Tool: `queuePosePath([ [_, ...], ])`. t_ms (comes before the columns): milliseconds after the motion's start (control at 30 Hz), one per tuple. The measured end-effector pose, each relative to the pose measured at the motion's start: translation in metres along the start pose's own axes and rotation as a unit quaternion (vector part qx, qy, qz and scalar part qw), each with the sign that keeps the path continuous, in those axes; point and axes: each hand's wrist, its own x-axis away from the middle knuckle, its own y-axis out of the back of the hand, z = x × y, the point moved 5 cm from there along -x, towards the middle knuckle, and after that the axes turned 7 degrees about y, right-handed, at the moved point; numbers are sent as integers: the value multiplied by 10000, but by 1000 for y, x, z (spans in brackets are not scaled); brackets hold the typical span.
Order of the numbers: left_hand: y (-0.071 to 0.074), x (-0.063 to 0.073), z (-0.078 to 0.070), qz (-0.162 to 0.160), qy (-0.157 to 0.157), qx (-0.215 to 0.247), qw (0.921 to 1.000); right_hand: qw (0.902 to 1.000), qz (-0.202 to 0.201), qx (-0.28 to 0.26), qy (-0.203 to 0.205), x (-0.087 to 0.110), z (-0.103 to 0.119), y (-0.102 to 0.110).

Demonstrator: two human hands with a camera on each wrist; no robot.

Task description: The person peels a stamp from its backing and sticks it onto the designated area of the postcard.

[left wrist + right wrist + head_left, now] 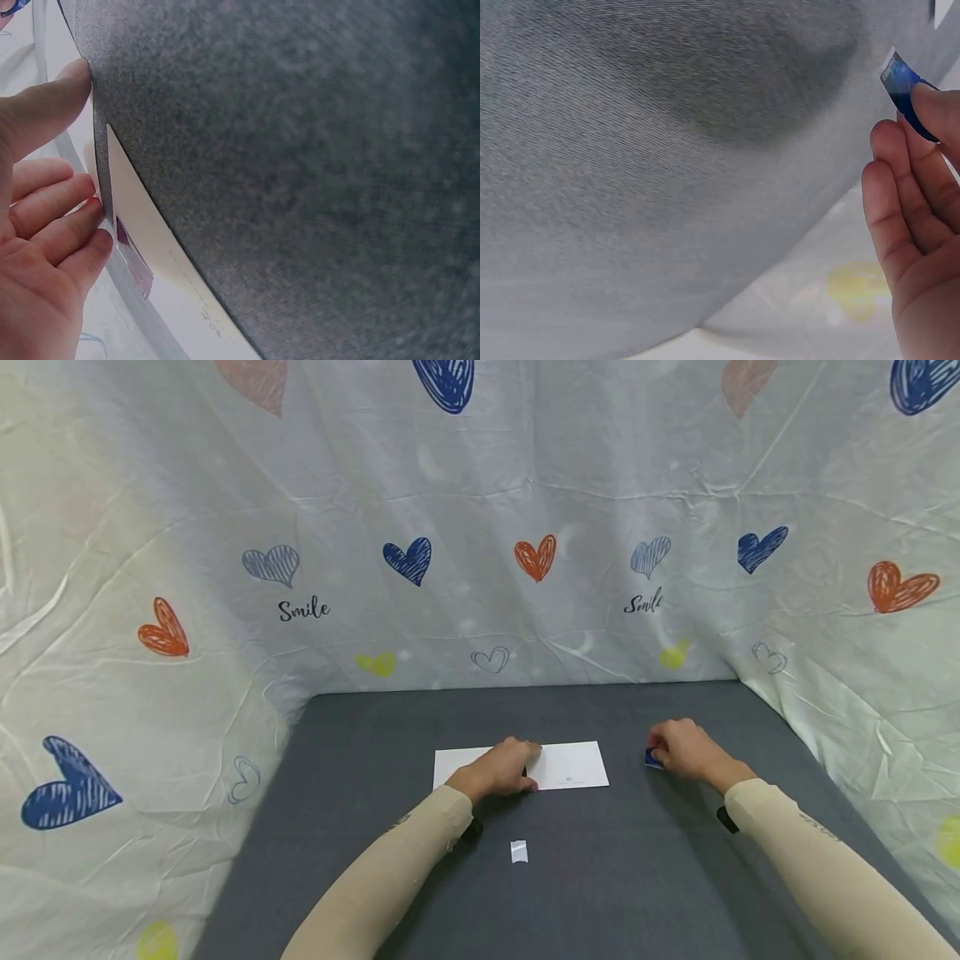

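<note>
My left hand [498,768] rests over the middle of two white paper pieces, its thumb and fingers straight or relaxed at their edges. The right piece [570,767] carries small print, and the left wrist view shows a purple patch [135,262] on a white piece. Behind the hand lies the left piece [452,762]. A narrow dark gap between the pieces is partly hidden by the hand. My right hand [686,749] pinches a small, curved blue picture piece [901,88], like a sticker or stamp, between thumb and fingers, right of the paper.
A small shiny whitish scrap [519,852] lies nearer me on the dark grey tabletop [600,893]. A pale cloth curtain [465,610] with printed hearts hangs along the back and both sides of the table.
</note>
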Motion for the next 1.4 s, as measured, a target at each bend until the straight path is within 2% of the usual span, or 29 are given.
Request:
queuePosePath([
  [367, 0, -1, -1, 94, 102, 38, 9999, 9995, -64, 41, 322, -11, 16, 12],
  [1033, 12, 3, -2, -167, -113, 247, 9995, 9981, -95, 13, 616, -26, 35, 15],
  [1400, 22, 11, 4, -287, -8, 471, 9985, 9978, -73, -98, 654, -34, 54, 17],
])
